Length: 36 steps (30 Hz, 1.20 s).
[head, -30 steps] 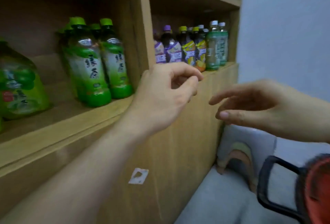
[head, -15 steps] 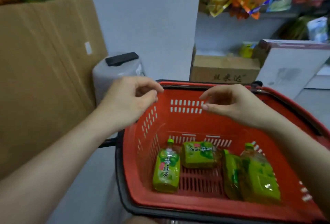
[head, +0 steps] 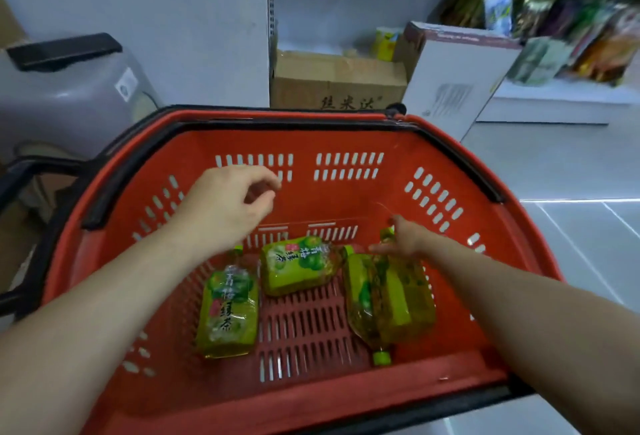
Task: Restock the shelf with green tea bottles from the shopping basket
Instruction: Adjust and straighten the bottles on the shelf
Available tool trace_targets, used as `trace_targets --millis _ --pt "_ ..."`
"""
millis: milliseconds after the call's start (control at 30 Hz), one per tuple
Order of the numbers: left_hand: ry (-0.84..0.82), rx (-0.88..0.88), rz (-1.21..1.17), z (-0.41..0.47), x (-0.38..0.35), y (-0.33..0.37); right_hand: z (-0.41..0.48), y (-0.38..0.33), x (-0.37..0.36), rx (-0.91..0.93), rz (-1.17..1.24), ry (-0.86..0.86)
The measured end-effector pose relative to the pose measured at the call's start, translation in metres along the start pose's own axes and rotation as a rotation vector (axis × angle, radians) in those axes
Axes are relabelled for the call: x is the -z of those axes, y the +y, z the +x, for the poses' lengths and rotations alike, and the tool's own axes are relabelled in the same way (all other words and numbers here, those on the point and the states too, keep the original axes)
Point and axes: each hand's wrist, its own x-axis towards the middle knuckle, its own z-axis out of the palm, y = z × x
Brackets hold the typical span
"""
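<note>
A red shopping basket (head: 349, 143) with black handles fills the lower part of the view. Several green tea bottles lie flat on its floor: one at the left (head: 227, 310), one in the middle (head: 298, 266), and a pair side by side at the right (head: 388, 299). My left hand (head: 228, 206) hovers over the basket above the left bottle, fingers loosely curled, holding nothing. My right hand (head: 403, 237) is down inside the basket with spread fingers at the far end of the right pair, touching or nearly touching it. The drinks shelf is out of view.
A grey plastic stool (head: 69, 88) with a black top stands left of the basket. Behind the basket are a cardboard box (head: 337, 84) and a white box (head: 453, 78). Snack packets (head: 554, 19) fill a rack at the upper right. Pale floor tiles show at the right.
The view swung from the wooden drinks shelf down to the basket. Both hands dropped towards the bottles, and my right hand went deep into the basket to the right pair.
</note>
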Motion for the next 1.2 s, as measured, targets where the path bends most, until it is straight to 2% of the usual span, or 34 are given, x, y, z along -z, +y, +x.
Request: trace_targets --millis 67,133,200,333,400,467,567,633,733,767,833,933,1000,1067,1100,1200 --pt "-0.012 0.050 -0.012 0.003 0.002 -0.002 0.006 0.007 -0.028 -0.048 -0.165 -0.047" --pt "-0.051 0.063 -0.023 0.002 0.001 -0.001 0.006 0.007 -0.039 -0.093 -0.213 -0.006" --pt "-0.094 0.051 -0.019 0.001 -0.001 0.001 0.006 0.007 -0.041 -0.151 -0.140 -0.006" --pt "-0.186 0.048 0.045 -0.002 0.002 0.003 0.001 0.005 -0.053 -0.122 0.102 -0.260" --pt "-0.208 0.052 0.042 -0.002 0.004 0.005 -0.011 -0.004 -0.048 -0.021 0.179 -0.262" --pt "-0.236 0.039 0.029 -0.002 0.003 0.006 -0.022 -0.017 -0.032 0.175 0.212 -0.209" --pt "-0.314 0.086 -0.033 0.002 -0.004 0.007 -0.045 -0.043 0.003 0.463 0.459 -0.069" --pt "-0.362 0.138 -0.177 0.004 -0.006 0.007 -0.063 -0.064 0.024 0.633 0.617 -0.029" --pt "-0.415 0.168 -0.700 0.006 0.003 0.005 -0.087 -0.086 0.048 0.792 0.816 -0.049" --pt "-0.450 0.144 -0.864 0.006 0.008 0.005 -0.092 -0.090 0.053 0.825 0.896 -0.080" --pt "-0.467 0.057 -1.046 0.003 0.016 0.008 -0.097 -0.094 0.059 0.875 1.018 -0.120" --pt "-0.336 0.009 -1.104 0.000 0.024 0.014 -0.103 -0.106 0.062 0.868 1.145 -0.078" --pt "-0.142 0.052 -1.078 -0.001 0.030 0.016 -0.108 -0.118 0.061 0.853 1.200 0.016" --pt "0.060 0.092 -1.049 -0.005 0.039 0.019 -0.112 -0.127 0.062 0.830 1.134 0.123" --pt "0.155 0.109 -1.048 -0.008 0.045 0.021 -0.116 -0.132 0.064 0.821 1.066 0.126" --pt "0.370 0.156 -1.093 -0.026 0.077 0.027 -0.132 -0.155 0.065 0.882 0.919 -0.032"
